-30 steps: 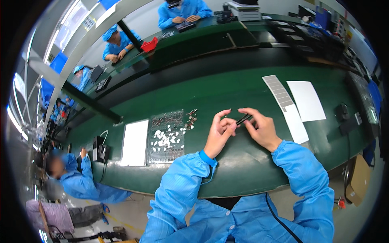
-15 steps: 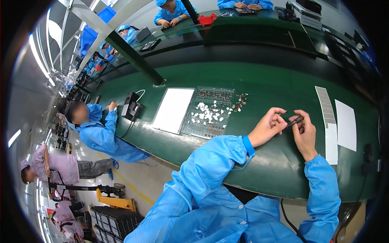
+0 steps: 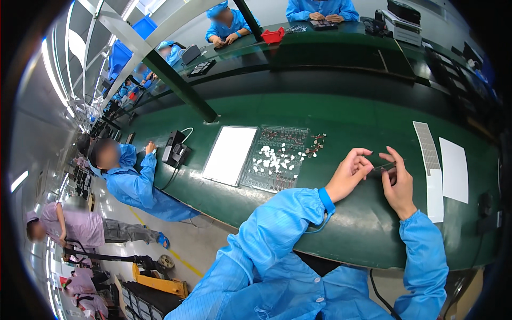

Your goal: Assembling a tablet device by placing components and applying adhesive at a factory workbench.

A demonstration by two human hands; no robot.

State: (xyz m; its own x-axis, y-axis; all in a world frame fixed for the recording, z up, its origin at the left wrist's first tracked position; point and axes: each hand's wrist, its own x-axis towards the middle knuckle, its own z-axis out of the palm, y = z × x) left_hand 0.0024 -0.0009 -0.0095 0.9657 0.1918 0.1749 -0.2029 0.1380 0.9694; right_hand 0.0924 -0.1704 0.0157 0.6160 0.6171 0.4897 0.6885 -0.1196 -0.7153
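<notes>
My left hand point(image 3: 348, 175) is above the green bench with thumb and fingertips pinched together; what lies between them is too small to make out. Just across from it, my right hand point(image 3: 399, 188) holds a pair of thin dark tweezers point(image 3: 385, 167), whose tip end reaches the left fingertips. To the left of both hands lies a clear plastic tray point(image 3: 255, 180) with loose white pieces point(image 3: 274, 159) heaped over its middle. Small coppery round parts point(image 3: 316, 144) are scattered at its right edge.
A white rectangular panel point(image 3: 229, 156) lies left of the tray, near a black device point(image 3: 175, 149). Right of my hands are a label sheet point(image 3: 428, 154) and a white sheet point(image 3: 453, 169). A green post point(image 3: 186, 93) rises from the bench. A co-worker point(image 3: 128, 173) sits at left.
My right fingers have spread a little and the tweezers have tilted flatter. The left hand keeps its pinch. The view has shifted slightly, and a pallet jack in the background has moved right.
</notes>
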